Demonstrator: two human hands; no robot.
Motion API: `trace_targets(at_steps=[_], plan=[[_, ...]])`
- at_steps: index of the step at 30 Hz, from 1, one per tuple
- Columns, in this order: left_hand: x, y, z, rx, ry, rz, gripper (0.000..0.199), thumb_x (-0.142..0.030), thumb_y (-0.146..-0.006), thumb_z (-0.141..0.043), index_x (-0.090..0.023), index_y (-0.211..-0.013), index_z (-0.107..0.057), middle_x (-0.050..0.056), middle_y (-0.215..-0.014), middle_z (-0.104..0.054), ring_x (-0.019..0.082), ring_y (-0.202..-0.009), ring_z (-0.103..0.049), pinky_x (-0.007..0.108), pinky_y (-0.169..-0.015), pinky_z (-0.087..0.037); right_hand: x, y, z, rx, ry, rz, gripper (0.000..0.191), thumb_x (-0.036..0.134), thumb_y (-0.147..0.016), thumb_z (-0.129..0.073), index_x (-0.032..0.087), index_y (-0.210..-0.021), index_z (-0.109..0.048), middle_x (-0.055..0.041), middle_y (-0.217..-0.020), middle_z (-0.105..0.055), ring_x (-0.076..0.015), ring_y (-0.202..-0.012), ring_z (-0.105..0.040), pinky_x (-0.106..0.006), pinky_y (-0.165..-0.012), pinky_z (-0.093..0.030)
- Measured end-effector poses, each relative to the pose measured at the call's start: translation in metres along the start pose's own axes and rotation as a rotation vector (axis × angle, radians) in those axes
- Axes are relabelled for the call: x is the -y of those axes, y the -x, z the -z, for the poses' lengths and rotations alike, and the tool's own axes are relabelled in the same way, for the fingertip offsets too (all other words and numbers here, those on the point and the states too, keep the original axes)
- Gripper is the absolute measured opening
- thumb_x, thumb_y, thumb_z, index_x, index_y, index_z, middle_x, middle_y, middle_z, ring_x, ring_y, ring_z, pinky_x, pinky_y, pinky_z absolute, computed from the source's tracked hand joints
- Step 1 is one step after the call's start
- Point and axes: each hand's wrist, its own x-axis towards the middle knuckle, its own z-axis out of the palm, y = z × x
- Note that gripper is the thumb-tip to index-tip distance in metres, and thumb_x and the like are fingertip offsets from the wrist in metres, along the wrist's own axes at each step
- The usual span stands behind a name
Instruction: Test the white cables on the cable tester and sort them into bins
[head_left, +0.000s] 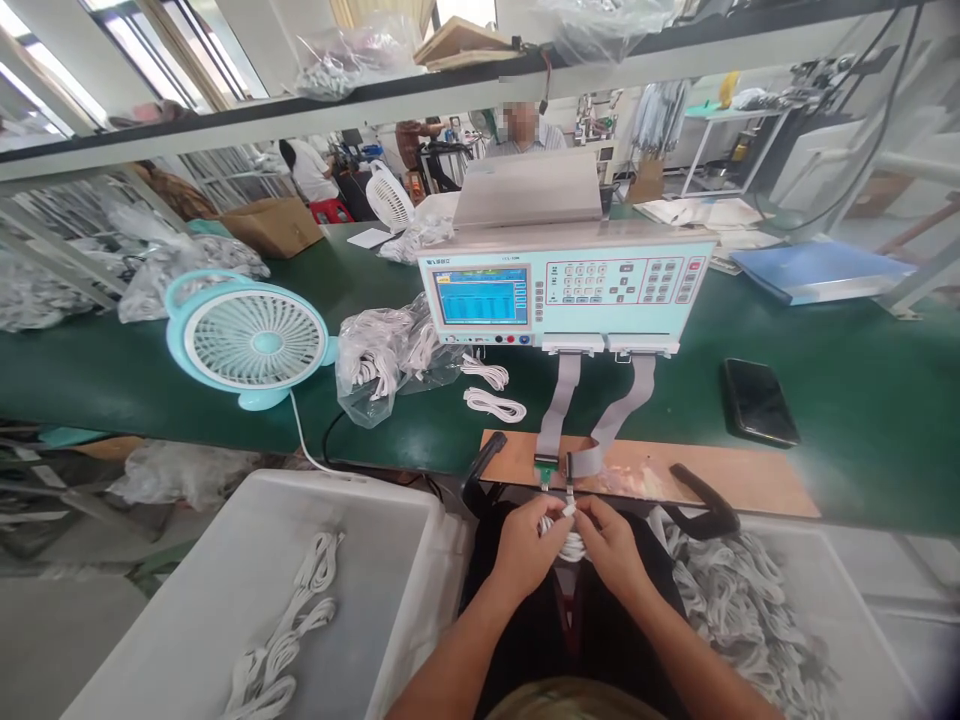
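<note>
A coiled white cable (573, 547) is held between my two hands, in front of the table edge. My left hand (529, 545) is closed around the coil's left side, fingertips near a white connector end. On the other side my right hand (609, 540) pinches the cable close to that same end. Just beyond the fingers sit a small green circuit board (547, 472) and a connector on the end of a grey ribbon cable (589, 462). Both ribbon cables run up to a tester (570, 290) with a lit blue screen. Whether the cable's plug is seated in the connector is hard to tell.
A white bin (405, 560) with several coiled cables stands left; another bin (862, 580) heaped with cables is right. On the green table (390, 450) are a turquoise fan (259, 340), bagged cables (375, 360), two loose coils (495, 405), a black phone (760, 402) and a blue folder (821, 270). People sit beyond.
</note>
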Motion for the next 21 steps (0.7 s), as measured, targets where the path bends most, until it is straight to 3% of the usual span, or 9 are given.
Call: trace_targets(at_steps=[6, 9, 16, 21], plan=[[-0.001, -0.003, 0.002, -0.008, -0.105, -0.048, 0.015, -0.025, -0.079, -0.051, -0.018, -0.078, -0.064, 0.0, -0.068, -0.059, 0.013, -0.064, -0.049, 0.022, -0.062, -0.037, 0.0, 0.0, -0.005, 0.003, -0.173, -0.054, 0.027, 0.042, -0.086, -0.051, 0.018, -0.079, -0.06, -0.0018, -0.071, -0.059, -0.0175, -0.066, -0.053, -0.025, -0.063, -0.043], [0.008, -0.001, 0.003, -0.007, -0.068, -0.001, 0.015, -0.024, -0.079, -0.049, -0.017, -0.071, -0.06, -0.002, -0.062, -0.052, 0.012, -0.06, -0.045, 0.021, -0.058, -0.035, -0.001, 0.0, -0.007, 0.016, -0.253, -0.088, 0.027, 0.043, -0.085, -0.052, 0.018, -0.078, -0.059, -0.0003, -0.068, -0.054, -0.0154, -0.062, -0.049, -0.024, -0.059, -0.041], [0.022, 0.0, 0.014, 0.079, 0.02, 0.097, 0.023, -0.027, -0.079, -0.047, -0.015, -0.06, -0.053, -0.003, -0.053, -0.047, 0.01, -0.053, -0.044, 0.021, -0.053, -0.033, -0.001, -0.001, -0.005, 0.015, -0.204, -0.101, 0.03, 0.047, -0.083, -0.055, 0.018, -0.074, -0.059, -0.0002, -0.066, -0.051, -0.0153, -0.062, -0.045, -0.024, -0.058, -0.039], [0.019, -0.005, 0.02, 0.139, 0.131, 0.244, 0.022, -0.03, -0.077, -0.048, -0.015, -0.063, -0.054, -0.003, -0.05, -0.046, 0.008, -0.044, -0.041, 0.018, -0.042, -0.029, 0.011, -0.003, -0.007, 0.04, -0.422, -0.304, 0.034, 0.051, -0.075, -0.063, 0.018, -0.07, -0.058, 0.0014, -0.059, -0.05, -0.0131, -0.054, -0.043, -0.024, -0.052, -0.037]])
